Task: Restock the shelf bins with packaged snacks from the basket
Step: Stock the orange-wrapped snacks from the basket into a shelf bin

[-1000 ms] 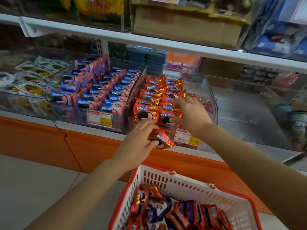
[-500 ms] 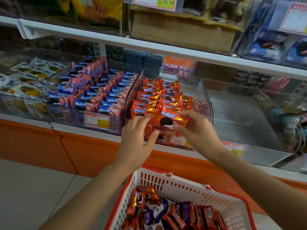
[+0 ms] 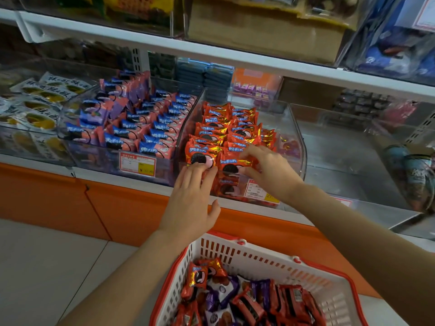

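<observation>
– Pinched by its right end in the right hand (image 3: pixel 270 170), a packet (image 3: pixel 233 162) is held at the front row of the bin (image 3: pixel 300 147). How is the left hand (image 3: pixel 190 208) used?
– Nothing is gripped by it. Its straight fingers are laid against the front-left packet (image 3: pixel 199 156), at the bin's front edge.
– How can such a packet be expected to handle?
– It is judged light, with slick, crinkly foil around a brittle biscuit. It is best taken by the crimped end seal or lightly across the flat faces, since a hard squeeze could crack what is inside.
– And the remaining stock?
– More packets (image 3: pixel 247 302) are heaped in the basket (image 3: pixel 259 252) below, so the job is judged far from done. Room is seen along the bin's right side.
</observation>
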